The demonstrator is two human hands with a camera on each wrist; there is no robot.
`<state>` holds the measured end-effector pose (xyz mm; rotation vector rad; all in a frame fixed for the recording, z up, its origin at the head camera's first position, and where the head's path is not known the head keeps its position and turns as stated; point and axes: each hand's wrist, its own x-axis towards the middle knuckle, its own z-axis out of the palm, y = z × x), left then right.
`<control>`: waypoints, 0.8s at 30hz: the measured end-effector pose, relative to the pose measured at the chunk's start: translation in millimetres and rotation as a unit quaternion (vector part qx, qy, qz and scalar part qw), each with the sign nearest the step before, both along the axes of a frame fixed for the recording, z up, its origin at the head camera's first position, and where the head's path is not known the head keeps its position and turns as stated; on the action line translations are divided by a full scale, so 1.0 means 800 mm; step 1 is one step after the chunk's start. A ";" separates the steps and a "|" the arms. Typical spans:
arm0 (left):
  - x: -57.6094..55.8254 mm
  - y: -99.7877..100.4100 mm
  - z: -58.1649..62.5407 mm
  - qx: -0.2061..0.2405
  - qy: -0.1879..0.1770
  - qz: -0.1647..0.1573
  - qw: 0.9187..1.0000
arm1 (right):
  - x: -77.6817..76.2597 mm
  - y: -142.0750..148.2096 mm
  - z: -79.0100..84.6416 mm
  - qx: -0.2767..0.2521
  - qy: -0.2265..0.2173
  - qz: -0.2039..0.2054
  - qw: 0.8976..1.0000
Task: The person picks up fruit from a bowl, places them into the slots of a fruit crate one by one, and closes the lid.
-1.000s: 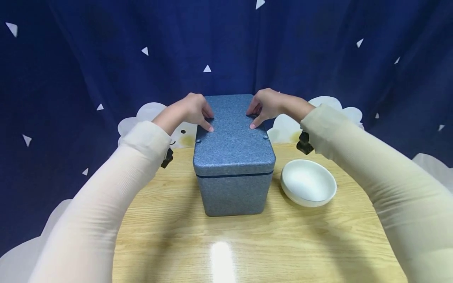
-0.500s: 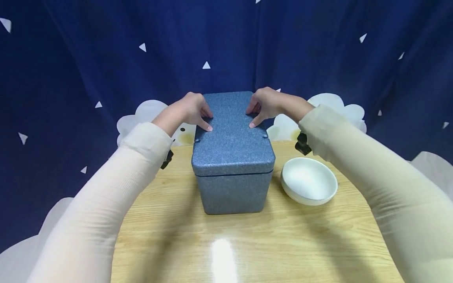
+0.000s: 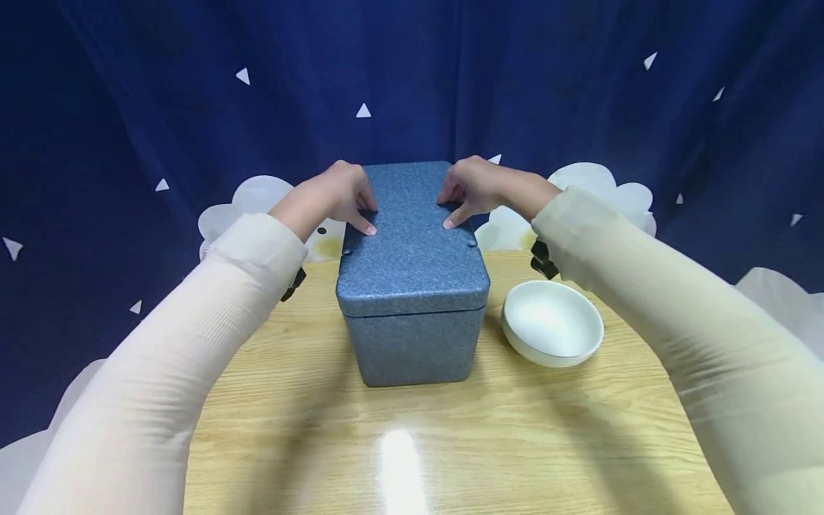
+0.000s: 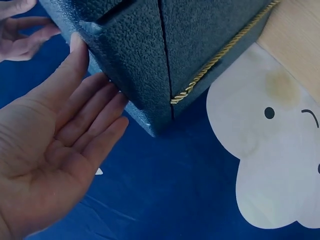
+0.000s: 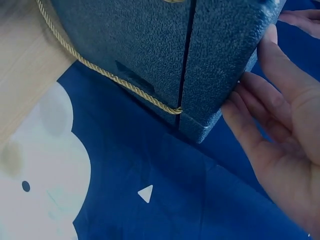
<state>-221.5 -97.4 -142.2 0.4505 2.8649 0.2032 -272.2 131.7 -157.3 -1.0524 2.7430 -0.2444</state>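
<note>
A blue-grey speckled foam cooler box (image 3: 415, 350) stands mid-table, with its matching lid (image 3: 412, 265) on top. A thin dark seam runs between lid and body. My left hand (image 3: 347, 192) grips the lid's left edge, thumb over the top and fingers against the side. On the opposite edge my right hand (image 3: 473, 187) holds the lid in the same way. Both wrist views show the thumb at the upper edge and the fingertips by the lid's side. A twisted gold cord (image 4: 220, 57) runs along the box's side from the seam; the right wrist view shows a gold cord (image 5: 115, 79) too.
A white bowl (image 3: 552, 325) sits on the wooden table (image 3: 322, 443), just right of the box. Behind the box hangs a dark blue curtain (image 3: 412, 71) with white triangles and cloud prints.
The dark gap under the lid's front edge has narrowed, the lid sitting lower on the box. Both hands keep their hold. The whole scene has shifted slightly left and up in view.
</note>
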 end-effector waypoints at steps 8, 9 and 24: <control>-0.005 0.002 -0.006 0.010 0.002 0.002 1.000 | 0.000 0.010 -0.005 0.000 0.017 0.011 1.000; -0.006 0.003 -0.007 0.010 0.003 0.003 1.000 | -0.001 0.012 -0.006 -0.002 0.019 0.014 1.000; 0.002 -0.001 -0.015 0.067 0.020 -0.008 0.998 | 0.008 0.025 0.006 0.016 0.001 0.004 1.000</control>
